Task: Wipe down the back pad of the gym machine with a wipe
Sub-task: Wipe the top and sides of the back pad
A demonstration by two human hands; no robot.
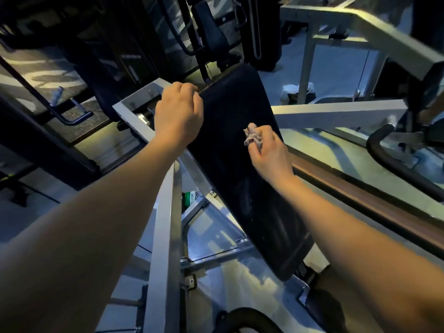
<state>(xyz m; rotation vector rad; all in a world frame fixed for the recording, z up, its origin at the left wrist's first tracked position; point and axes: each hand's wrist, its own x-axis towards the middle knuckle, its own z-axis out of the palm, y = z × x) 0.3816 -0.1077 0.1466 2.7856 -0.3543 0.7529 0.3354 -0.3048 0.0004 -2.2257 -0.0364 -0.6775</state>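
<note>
The long black back pad [236,179] of the gym machine slants through the middle of the view, from upper middle down to lower right. My left hand [179,115] is curled over the pad's upper left edge, gripping it. My right hand [269,152] presses a crumpled pale wipe [252,137] against the pad's right side, a little below its top; the wipe sticks out past my fingertips. Faint streaks show on the lower part of the pad.
Grey steel frame bars [165,224] run under and left of the pad, and another bar [336,111] crosses behind it at right. A curved black handle [394,162] sits at the right. Dark machines stand at the back. A white-and-green item [189,198] lies on the floor below.
</note>
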